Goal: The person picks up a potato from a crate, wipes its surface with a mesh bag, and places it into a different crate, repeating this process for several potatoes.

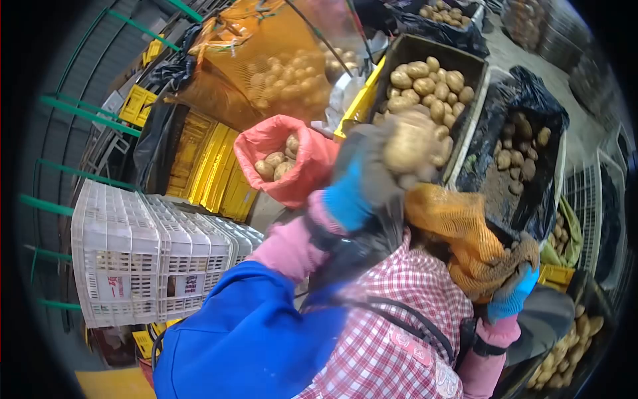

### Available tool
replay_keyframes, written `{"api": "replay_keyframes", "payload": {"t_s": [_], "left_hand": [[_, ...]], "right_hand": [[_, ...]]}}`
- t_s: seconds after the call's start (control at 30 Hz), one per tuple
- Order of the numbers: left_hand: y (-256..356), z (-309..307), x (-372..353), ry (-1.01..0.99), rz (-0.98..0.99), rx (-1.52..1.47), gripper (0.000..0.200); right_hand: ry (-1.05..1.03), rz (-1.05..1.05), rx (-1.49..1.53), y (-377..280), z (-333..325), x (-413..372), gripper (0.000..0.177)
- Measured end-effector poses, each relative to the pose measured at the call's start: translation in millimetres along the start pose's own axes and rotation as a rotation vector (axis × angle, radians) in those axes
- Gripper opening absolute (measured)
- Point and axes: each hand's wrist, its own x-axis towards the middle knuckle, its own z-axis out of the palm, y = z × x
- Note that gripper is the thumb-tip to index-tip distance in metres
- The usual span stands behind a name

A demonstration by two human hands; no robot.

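My left hand (367, 174), in a dirty blue-and-grey work glove and smeared by motion, is closed around a large potato (407, 147) above the front of a dark crate (480, 100) of potatoes. My right hand (518, 276), gloved the same way, has its fingers wrapped round an orange mesh bag (458, 216) close to my checked apron (405, 299). Whether anything lies inside this bag cannot be made out. A red sack (312, 169) with several potatoes in its open mouth stands just left of my left hand.
Right of the crate, a black-lined bin (475, 163) holds small potatoes and soil. Behind the red sack rises a big orange net sack (229, 86) of potatoes. White plastic crates (153, 256) and yellow crates (209, 166) stand left. More potatoes (565, 352) fill a container at lower right.
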Motion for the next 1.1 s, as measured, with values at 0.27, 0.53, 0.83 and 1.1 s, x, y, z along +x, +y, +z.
{"api": "replay_keyframes", "payload": {"t_s": [0.27,0.53,0.83,1.1], "left_hand": [[140.5,-121.2,46.7,0.203,0.151,-0.065,0.049],[303.0,-133.4,311.1,-0.452,0.168,0.809,0.055],[-215.3,168.3,262.5,-0.956,-0.660,1.024,0.030],[-541.4,182.0,182.8,-1.409,-0.437,1.243,0.063]], "right_hand": [[-0.017,0.118,-0.068,16.3,5.8,23.3,0.042],[-0.320,0.013,-0.434,-87.8,13.8,14.6,0.049],[-1.033,-0.037,-0.881,-126.6,-53.0,67.3,0.038],[-0.909,0.059,-0.932,-129.9,-78.3,96.5,0.041]]}}
